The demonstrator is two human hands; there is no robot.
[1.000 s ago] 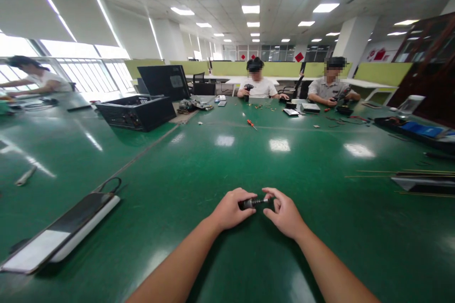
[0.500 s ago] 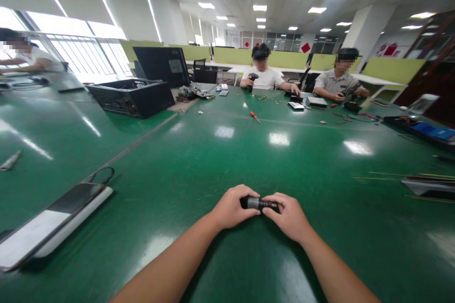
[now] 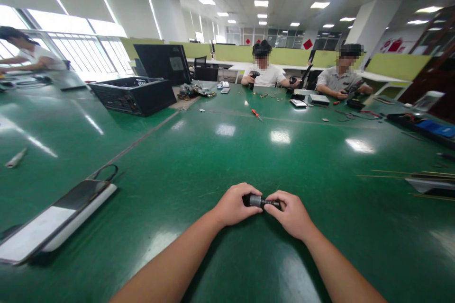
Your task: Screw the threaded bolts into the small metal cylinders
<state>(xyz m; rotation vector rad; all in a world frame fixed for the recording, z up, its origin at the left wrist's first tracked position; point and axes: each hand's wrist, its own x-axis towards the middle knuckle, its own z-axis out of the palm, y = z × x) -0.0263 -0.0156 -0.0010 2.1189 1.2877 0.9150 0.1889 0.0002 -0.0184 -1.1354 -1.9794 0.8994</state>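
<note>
In the head view, my left hand (image 3: 237, 205) has its fingers clamped on the thick end of a dark cylindrical tool (image 3: 255, 200); my right hand (image 3: 293, 214) pinches its slim, ringed shaft, hiding the tip. The tool sits between both sets of fingers, its collar dull grey. Far beyond the left fingers, a black panel (image 3: 154, 63) bears a pale label (image 3: 176, 64) too small for me to read. A phone (image 3: 39, 232) lies left of the fingers; an orange screwdriver (image 3: 255, 113), well beyond them.

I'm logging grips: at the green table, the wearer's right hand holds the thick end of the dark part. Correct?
Wrong hand: the left hand holds the thick end of the dark part, at the green table. The head view shows it.
</note>
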